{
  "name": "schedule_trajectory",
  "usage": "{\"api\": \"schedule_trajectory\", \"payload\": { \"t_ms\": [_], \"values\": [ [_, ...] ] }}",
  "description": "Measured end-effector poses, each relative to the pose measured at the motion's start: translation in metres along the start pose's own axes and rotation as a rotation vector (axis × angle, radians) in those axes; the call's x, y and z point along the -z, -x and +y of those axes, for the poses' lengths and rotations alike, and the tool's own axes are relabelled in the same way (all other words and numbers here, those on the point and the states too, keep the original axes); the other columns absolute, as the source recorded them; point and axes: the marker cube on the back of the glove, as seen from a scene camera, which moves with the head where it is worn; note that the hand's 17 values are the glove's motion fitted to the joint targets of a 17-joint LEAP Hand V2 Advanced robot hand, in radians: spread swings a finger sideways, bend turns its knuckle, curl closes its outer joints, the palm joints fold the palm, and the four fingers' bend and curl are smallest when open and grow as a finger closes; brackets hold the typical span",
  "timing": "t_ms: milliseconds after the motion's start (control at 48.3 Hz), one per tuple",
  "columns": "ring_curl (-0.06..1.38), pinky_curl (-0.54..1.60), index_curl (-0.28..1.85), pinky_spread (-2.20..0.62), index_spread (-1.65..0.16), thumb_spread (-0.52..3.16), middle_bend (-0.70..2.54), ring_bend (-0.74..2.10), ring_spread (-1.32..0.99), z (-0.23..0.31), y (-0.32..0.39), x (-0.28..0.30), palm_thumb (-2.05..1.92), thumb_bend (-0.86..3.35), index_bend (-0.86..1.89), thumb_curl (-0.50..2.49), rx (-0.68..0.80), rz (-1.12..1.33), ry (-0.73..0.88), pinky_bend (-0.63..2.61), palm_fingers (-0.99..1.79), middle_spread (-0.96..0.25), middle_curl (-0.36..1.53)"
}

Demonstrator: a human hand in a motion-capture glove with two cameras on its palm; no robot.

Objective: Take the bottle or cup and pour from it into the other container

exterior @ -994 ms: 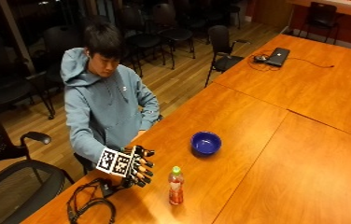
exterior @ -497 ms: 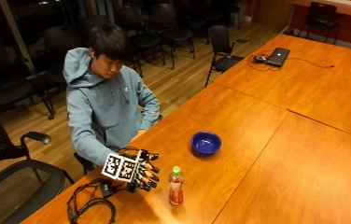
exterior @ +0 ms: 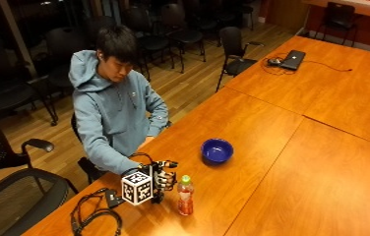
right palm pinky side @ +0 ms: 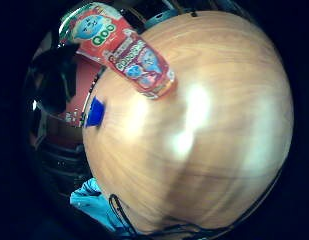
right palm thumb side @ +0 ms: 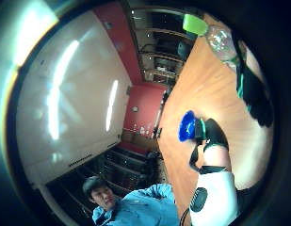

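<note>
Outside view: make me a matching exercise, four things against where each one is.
Things:
1. bottle
2. bowl
3. laptop
4. gloved right hand

Places:
A. far end of the table
B. beside the bottle, not gripping it
C. upright near the table's front edge
D. mid-table, beyond the bottle

Pairs: 1-C, 2-D, 3-A, 4-B

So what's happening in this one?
A person seated at a wooden table has the gloved right hand right beside a bottle with a green cap, which stands upright on the table. The fingers are spread toward the bottle; no grip on it yet, as far as the outside view shows. A blue bowl sits farther along the table, apart from the bottle. Nothing has been poured yet.
</note>
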Motion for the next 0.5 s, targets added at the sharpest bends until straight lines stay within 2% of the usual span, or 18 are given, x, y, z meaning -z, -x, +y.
{"api": "schedule_trajectory", "payload": {
  "t_ms": [124,186,497],
  "values": [
    [0.43,0.34,0.4,-0.16,-0.17,0.82,0.45,0.65,-0.12,-0.004,0.007,-0.015,1.02,0.03,0.27,0.52,0.012,-0.11,0.0,0.59,1.35,-0.03,0.48],
    [0.46,0.37,0.44,-0.17,-0.18,0.81,0.5,0.69,-0.13,-0.007,0.012,-0.02,1.08,0.04,0.31,0.53,0.021,-0.144,0.003,0.63,1.36,-0.04,0.51],
    [0.6,0.52,0.61,-0.18,-0.21,0.77,0.75,0.84,-0.21,-0.024,0.037,-0.038,1.24,0.1,0.57,0.63,0.051,-0.121,0.029,0.83,1.19,-0.11,0.68]
  ]
}}
